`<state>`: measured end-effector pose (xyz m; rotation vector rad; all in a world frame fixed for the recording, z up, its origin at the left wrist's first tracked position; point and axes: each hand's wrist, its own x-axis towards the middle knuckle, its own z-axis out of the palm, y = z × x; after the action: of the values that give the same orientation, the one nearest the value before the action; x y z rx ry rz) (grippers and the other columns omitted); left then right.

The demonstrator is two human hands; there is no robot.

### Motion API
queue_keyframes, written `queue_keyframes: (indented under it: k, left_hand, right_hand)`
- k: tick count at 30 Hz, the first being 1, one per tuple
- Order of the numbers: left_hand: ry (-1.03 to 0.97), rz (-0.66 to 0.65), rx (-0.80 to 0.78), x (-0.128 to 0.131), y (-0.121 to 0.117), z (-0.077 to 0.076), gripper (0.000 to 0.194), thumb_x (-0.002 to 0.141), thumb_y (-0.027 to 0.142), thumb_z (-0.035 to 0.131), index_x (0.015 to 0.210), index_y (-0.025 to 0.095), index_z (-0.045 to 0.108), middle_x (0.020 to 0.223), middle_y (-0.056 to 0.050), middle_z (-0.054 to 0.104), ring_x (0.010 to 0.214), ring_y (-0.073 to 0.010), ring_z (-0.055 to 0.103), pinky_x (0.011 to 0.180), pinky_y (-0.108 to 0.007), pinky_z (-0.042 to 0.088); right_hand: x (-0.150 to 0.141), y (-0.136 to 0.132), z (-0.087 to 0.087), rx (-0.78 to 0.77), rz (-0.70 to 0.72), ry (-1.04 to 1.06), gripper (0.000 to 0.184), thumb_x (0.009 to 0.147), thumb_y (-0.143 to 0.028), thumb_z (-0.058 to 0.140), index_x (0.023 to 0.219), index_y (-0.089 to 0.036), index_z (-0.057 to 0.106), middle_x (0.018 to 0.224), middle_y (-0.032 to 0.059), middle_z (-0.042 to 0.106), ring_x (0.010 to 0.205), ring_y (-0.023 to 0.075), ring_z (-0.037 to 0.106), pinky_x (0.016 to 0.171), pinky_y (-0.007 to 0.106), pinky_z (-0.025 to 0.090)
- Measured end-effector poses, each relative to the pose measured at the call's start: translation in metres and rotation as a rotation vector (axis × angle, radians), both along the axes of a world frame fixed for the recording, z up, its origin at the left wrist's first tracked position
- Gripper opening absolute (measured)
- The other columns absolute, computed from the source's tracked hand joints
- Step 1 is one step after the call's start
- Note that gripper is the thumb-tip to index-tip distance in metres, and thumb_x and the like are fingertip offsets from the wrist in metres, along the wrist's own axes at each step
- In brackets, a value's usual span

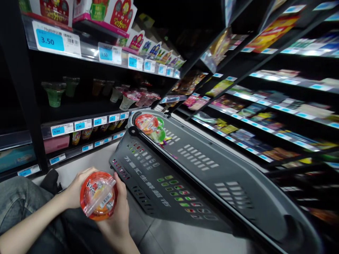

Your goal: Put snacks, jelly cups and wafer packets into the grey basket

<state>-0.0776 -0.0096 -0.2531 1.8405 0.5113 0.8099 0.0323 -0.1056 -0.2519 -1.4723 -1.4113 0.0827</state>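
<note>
Around the red-lidded cup (98, 195), both hands (116, 211) cupped close.

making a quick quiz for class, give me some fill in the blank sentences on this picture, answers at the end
The left hand and right hand hold a cup whose black-and-white stripes form a ____. The slotted basket is coloured dark ____. The leftmost price tag on the top shelf reads ____.

Missing words: barcode; grey; 3.50.
</note>
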Motion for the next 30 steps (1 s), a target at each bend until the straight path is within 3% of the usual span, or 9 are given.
queue_keyframes:
  k: [6, 17, 24, 30]
  left_hand:
    - [-0.021, -0.065, -0.057, -0.0011, -0.0014, 0.0024, 0.035, 0.067, 0.048, 0.059, 0.092, 0.022, 0.06, 0.09, -0.007, 0.063, 0.081, -0.0232, 0.058, 0.075, -0.037, 0.05]
    - [-0.095, -0.002, -0.035, 0.0027, -0.002, 0.0082, 0.027, 0.065, 0.038, 0.064, 0.086, 0.021, 0.061, 0.085, -0.006, 0.064, 0.079, -0.0229, 0.058, 0.074, -0.035, 0.049]
    - [-0.112, -0.01, -0.075, 0.004, -0.0016, 0.0019, 0.02, 0.067, 0.028, 0.063, 0.084, 0.02, 0.058, 0.084, -0.004, 0.063, 0.078, -0.0212, 0.059, 0.073, -0.032, 0.048]
    - [-0.139, -0.004, -0.096, 0.0041, -0.003, 0.0074, 0.025, 0.063, 0.029, 0.066, 0.085, 0.019, 0.058, 0.084, -0.005, 0.064, 0.077, -0.0216, 0.06, 0.072, -0.032, 0.05]
  right_hand:
    - [0.0019, 0.0009, -0.0017, -0.023, 0.0, 0.029, 0.103, 0.051, -0.036, 0.077, 0.137, -0.034, 0.02, 0.113, 0.0067, 0.05, 0.092, 0.0305, 0.058, 0.073, 0.042, 0.053]
    - [-0.0001, 0.0007, 0.0064, -0.041, 0.011, -0.012, 0.09, 0.063, -0.035, 0.071, 0.137, -0.018, 0.022, 0.117, 0.0138, 0.048, 0.101, 0.0285, 0.055, 0.078, 0.038, 0.052]
    - [0.0004, 0.0007, 0.0067, -0.061, -0.011, -0.02, 0.09, 0.062, -0.03, 0.071, 0.137, -0.018, 0.022, 0.116, 0.0135, 0.049, 0.1, 0.0277, 0.056, 0.078, 0.038, 0.051]
    - [0.0012, 0.0008, 0.0063, -0.06, 0.006, -0.011, 0.091, 0.063, -0.031, 0.071, 0.137, -0.017, 0.021, 0.117, 0.0146, 0.049, 0.103, 0.0283, 0.055, 0.08, 0.039, 0.051]
